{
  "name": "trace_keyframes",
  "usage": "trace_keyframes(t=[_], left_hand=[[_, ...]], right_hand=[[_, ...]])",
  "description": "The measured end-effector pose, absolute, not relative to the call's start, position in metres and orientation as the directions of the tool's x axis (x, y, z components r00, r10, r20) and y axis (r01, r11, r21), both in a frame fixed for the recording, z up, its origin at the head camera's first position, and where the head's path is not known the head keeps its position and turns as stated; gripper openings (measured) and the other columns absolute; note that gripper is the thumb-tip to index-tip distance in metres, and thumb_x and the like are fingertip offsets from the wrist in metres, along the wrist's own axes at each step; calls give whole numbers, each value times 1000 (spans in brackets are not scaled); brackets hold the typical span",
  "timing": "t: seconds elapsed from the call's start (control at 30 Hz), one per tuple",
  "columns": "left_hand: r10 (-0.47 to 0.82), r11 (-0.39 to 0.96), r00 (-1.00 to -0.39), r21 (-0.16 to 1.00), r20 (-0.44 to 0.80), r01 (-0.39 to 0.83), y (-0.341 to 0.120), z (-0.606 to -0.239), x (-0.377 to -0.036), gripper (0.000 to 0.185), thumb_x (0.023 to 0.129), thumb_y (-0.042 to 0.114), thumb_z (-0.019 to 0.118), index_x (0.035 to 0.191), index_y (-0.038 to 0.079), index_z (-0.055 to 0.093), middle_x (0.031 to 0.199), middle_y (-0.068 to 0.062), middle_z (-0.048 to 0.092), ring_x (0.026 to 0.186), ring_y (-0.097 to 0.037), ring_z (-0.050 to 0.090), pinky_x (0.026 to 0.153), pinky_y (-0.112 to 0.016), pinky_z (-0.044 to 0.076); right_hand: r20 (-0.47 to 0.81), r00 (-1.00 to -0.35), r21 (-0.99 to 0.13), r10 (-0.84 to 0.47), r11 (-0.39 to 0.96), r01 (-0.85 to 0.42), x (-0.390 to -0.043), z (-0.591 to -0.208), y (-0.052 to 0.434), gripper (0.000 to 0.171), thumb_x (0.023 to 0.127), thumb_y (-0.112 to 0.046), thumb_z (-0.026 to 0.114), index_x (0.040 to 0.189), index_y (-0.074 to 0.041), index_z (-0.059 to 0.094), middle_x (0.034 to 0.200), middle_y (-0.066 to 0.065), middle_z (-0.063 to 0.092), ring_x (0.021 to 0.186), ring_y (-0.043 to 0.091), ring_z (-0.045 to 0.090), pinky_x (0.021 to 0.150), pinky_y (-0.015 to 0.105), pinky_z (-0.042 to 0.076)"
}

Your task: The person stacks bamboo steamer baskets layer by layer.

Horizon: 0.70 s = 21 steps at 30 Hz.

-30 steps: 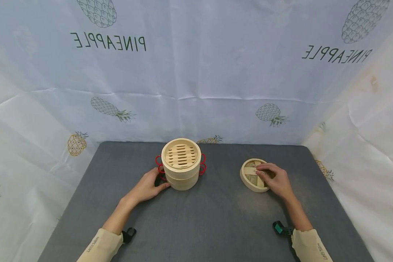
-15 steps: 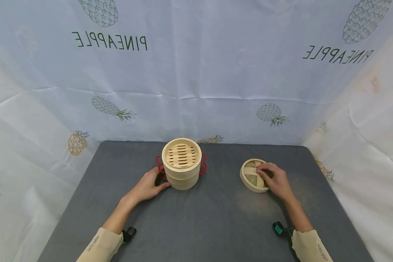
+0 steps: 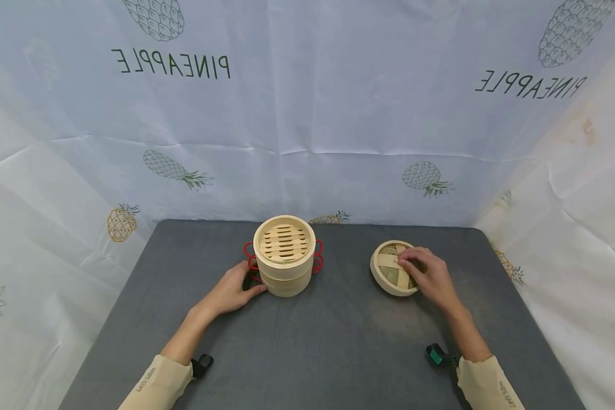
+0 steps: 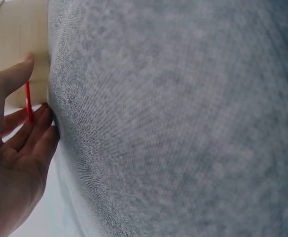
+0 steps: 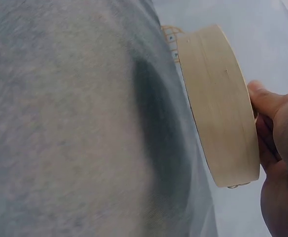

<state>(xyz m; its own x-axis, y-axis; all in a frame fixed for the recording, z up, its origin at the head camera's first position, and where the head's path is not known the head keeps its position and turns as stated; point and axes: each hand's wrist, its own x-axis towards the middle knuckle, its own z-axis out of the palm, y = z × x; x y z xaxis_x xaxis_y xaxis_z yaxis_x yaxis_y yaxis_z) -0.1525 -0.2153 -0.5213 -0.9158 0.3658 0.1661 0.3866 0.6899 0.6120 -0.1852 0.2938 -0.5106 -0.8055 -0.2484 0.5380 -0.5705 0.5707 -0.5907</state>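
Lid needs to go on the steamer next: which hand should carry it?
Right. The right hand already grips the lid, tilted off the table; the left hand rests against the steamer, likely steadying it.

Makeshift recording booth: grey table (image 3: 318, 353) (pineapple-print sheets (image 3: 307, 114) as walls).

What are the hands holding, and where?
The right hand pinches the bamboo lid by its top handle strip. The left hand rests against the steamer's side.
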Motion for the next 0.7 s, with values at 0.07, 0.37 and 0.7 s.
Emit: trace_keyframes(t=[0.07,0.37,0.7], left_hand=[[368,691,-916,611,162,386,-215,-521,-153,62,97,27,85,148,2,60,128,-14,71,118,-30,71,100,-55,58],[389,661,-896,613,214,433,-219,-531,-157,62,98,33,83,147,3,60,125,-14,71,114,-28,70,97,-52,59],[387,653,-894,617,226,439,-219,-528,-154,61,96,30,84,145,2,61,124,-15,71,112,-28,70,95,-52,59]], right_hand=[[538,-804,-587,-253,572,-573,-186,-506,292,19,91,9,81,104,-6,80,113,13,79,114,-11,60,93,4,45],[586,-764,-545,-271,566,-619,-191,-487,281,25,87,12,81,104,-6,82,109,13,79,107,2,65,92,4,46],[644,-695,-503,-320,508,-699,-195,-460,261,31,82,16,83,104,-6,83,108,14,80,106,19,70,98,4,47]])
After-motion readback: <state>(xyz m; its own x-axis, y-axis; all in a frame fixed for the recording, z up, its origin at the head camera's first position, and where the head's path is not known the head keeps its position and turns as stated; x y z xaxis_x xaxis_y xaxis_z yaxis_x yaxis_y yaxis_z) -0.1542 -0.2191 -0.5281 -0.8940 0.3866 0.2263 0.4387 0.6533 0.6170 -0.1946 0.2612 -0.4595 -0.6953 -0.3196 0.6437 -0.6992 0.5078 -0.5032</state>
